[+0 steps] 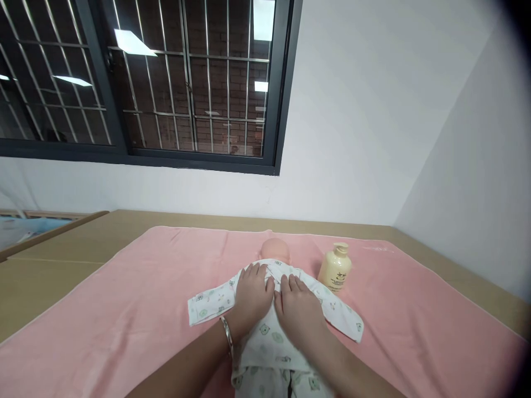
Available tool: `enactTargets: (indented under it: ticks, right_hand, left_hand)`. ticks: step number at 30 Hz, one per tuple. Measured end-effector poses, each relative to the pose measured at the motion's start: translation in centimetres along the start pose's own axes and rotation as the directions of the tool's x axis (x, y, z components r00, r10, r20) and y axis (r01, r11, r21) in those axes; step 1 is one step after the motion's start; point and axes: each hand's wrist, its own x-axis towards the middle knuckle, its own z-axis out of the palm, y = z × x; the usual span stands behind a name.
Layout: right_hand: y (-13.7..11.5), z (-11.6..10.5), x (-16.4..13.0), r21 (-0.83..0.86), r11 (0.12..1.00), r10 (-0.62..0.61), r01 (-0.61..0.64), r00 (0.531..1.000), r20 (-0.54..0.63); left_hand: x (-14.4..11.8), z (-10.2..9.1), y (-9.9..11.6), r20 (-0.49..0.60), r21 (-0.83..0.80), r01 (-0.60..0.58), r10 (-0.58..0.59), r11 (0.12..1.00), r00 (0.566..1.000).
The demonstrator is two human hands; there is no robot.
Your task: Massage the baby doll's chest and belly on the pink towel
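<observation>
A baby doll (274,250) lies on its back on a pink towel (136,309), dressed in a white printed garment (207,303) with sleeves spread to both sides. My left hand (251,296) rests flat on the doll's chest, fingers near the collar. A bangle sits on that wrist. My right hand (298,307) lies flat beside it, touching the garment front. Both hands press on the cloth side by side and grip nothing. Only the top of the doll's head shows beyond my fingers.
A pale yellow pump bottle (336,268) stands upright on the towel just right of the doll's head. The towel covers a tan table (62,249) set against a white wall. A barred window is above left.
</observation>
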Motion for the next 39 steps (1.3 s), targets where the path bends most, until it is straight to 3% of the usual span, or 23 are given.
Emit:
enactTargets:
  ticks: [4,10,13,17,23,27,35,39]
  right_hand:
    - [0.5,-0.1,0.4,0.058,0.998,-0.002,0.001,1.0,0.015]
    - [3.2,0.7,2.7,0.295,0.955,-0.041,0.025,0.998,0.049]
    - [4.0,1.2,3.3,0.346,0.937,-0.066,0.048,0.997,0.042]
    - [3.6,1.0,3.0,0.292,0.955,-0.058,0.06,0.998,-0.015]
    - [1.2,-0.2,1.3,0.093,0.996,0.016,-0.014,1.0,-0.015]
    - [0.5,-0.3,0.5,0.04,0.999,0.002,0.0,0.999,-0.038]
    - [3.0,1.3,2.6,0.324,0.946,-0.032,0.028,0.999,0.007]
    - [3.4,2.1,2.8,0.363,0.931,-0.039,0.039,0.999,-0.008]
  left_hand:
    - [-0.2,0.4,-0.2,-0.047,0.026,-0.09,0.091,0.996,0.995]
    - [-1.2,0.8,0.5,-0.139,0.178,-0.217,0.243,0.96,0.96]
    - [-1.4,0.8,0.8,-0.18,0.188,-0.187,0.221,0.964,0.959]
    - [-1.3,0.8,0.7,-0.203,0.16,-0.163,0.194,0.974,0.96]
    - [-1.1,0.4,0.6,-0.136,0.148,-0.153,0.173,0.977,0.976]
    - [-0.9,0.2,0.6,-0.089,0.122,-0.1,0.112,0.987,0.99]
    - [-1.0,0.7,0.1,-0.076,0.08,-0.087,0.093,0.993,0.993]
    - [-1.1,0.8,0.0,-0.074,0.059,-0.08,0.084,0.995,0.994]
